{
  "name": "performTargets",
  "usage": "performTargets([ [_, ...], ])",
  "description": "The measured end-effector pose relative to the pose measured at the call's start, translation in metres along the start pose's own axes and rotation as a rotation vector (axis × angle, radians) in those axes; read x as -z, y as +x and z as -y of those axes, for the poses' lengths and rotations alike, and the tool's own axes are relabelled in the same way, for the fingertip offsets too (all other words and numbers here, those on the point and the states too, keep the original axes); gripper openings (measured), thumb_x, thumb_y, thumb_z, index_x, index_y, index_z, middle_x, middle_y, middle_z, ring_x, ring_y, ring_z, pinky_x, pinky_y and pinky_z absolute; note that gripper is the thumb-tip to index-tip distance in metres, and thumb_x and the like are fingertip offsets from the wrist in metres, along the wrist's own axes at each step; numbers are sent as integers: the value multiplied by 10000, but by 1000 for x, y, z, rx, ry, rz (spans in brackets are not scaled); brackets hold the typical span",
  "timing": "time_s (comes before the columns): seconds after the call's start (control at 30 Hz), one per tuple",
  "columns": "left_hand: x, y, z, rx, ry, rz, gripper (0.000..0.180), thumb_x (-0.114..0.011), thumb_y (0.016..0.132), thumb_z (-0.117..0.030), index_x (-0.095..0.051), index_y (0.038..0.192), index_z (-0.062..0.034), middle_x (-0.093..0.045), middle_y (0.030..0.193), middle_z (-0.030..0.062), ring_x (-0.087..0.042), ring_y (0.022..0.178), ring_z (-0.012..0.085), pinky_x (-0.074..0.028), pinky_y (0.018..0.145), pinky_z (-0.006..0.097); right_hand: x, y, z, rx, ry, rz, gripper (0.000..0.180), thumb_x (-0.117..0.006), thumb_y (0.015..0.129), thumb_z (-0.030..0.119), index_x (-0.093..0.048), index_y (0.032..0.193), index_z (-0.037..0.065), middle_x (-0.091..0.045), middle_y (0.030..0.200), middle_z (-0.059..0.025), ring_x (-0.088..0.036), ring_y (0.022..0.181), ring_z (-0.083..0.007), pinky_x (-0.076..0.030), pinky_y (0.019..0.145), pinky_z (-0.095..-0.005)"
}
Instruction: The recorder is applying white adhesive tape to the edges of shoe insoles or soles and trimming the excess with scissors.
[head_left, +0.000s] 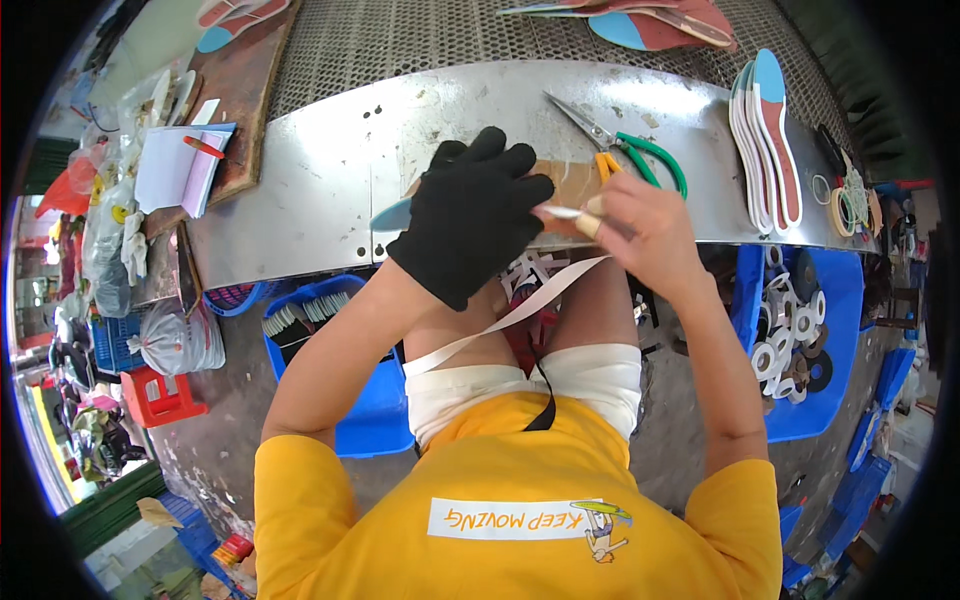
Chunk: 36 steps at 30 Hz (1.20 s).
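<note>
**Gloved hand over an insole, bare hand pinching a white piece**

A person sits at a metal table point(300, 215). The left hand point(475, 205), in a black glove, lies over an insole point(391, 215) on the tabletop; its blue end juts out leftward. The right hand point(648, 228), bare apart from finger covers point(589, 225), has thumb and finger pressed together on a small white piece point(563, 212) just beside the glove. A pale strip point(510, 318) slants across the lap below.

The strip lies loose, so it could twist or snag on clothing and be tugged askew. If the glove's pressure eased, the insole might slide on the smooth metal. Scissors point(598, 133) lie just beyond the right hand, where a careless reach could knock them.

Most of the insole is hidden under the glove; whether the left fingers clamp it or only press, one cannot tell. The strip's upper end vanishes behind the right hand, so whether it joins the white piece is unclear. An orange handle point(606, 164) is partly covered there too.
</note>
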<state>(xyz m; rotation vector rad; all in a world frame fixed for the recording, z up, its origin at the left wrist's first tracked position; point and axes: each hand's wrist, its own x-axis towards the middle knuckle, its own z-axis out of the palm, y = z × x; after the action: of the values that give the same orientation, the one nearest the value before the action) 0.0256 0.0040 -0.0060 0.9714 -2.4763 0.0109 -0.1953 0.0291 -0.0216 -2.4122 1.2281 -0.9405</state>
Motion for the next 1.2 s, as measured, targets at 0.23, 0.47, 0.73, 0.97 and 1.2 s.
performTargets([
  [0.23, 47, -14, -3, 78, -236, 573, 345, -688, 784, -357, -678, 1008, -95, -666, 950, 109, -624, 897, 305, -495, 803, 381, 40, 27, 46, -284, 255, 429, 361, -810, 633, 178, -579, 873, 38, -561, 703, -58, -570, 599, -159, -444, 561, -280],
  [0.47, 86, -42, 12, 196, -510, 612, 313, -690, 790, -332, -686, 950, -63, -671, 898, 147, -631, 840, 351, -497, 758, 410, 81, 28, 23, -668, 858, 404, 251, -719, 800, 252, -642, 830, 15, -533, 677, 38, -400, 532, -28, -270, 472, -188],
  [0.73, 98, -71, -9, 802, -1338, 337, 297, -685, 830, -190, -640, 1009, 43, -680, 859, 102, -648, 821, 137, -516, 730, 293, 53, -15, 66, -761, 1009, 71, 165, -689, 820, 160, -601, 877, 32, -563, 605, 7, -471, 426, -39, -336, 396, -180],
  [0.97, 76, -55, -45, 894, -1539, -331, 292, -638, 907, -195, -615, 1113, 12, -670, 946, 50, -617, 808, 108, -502, 719, 269, -2, -2, 114, -645, 987, -67, 107, -657, 865, 31, -556, 889, 8, -576, 722, -13, -555, 566, -52, -382, 483, -173],
  [1.2, 69, -35, -62, 907, -1486, -639, 377, -550, 960, -234, -545, 1228, 31, -649, 1122, 121, -614, 955, 146, -495, 833, 296, -16, 15, 122, -353, 594, -345, 126, -735, 786, 28, -635, 849, -13, -509, 778, -24, -433, 609, -52, -313, 496, -191],
])
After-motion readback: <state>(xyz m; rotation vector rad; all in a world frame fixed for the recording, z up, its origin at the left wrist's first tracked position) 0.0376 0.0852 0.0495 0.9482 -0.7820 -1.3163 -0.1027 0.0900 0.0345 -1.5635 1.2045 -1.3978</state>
